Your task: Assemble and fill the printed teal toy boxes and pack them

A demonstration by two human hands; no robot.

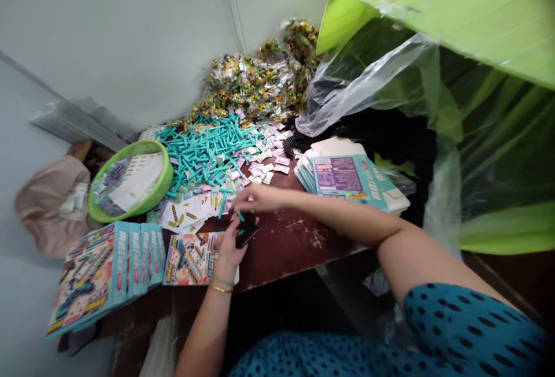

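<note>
My left hand [231, 248] is closed around a black studded plate [248, 231], with a teal piece against it. Just above, my right hand [259, 198] has its fingers pinched together; what sits between them is too small to make out. A teal stick [222, 206] lies close to the fingertips, on printed instruction sheets [186, 216]. Under my left wrist is a flat printed box [191, 258]. Beyond the hands spreads a heap of teal sticks [208, 146], and small printed packets [269, 166] are scattered beside it.
A green basket [166, 177] holds packets and white pieces at left. Stacked printed boxes [134, 261] lie front left, and more boxes [359, 174] right. Bagged colourful pieces [255, 79] pile against the wall. A green sheet [455, 13] and clear plastic overhang the right side.
</note>
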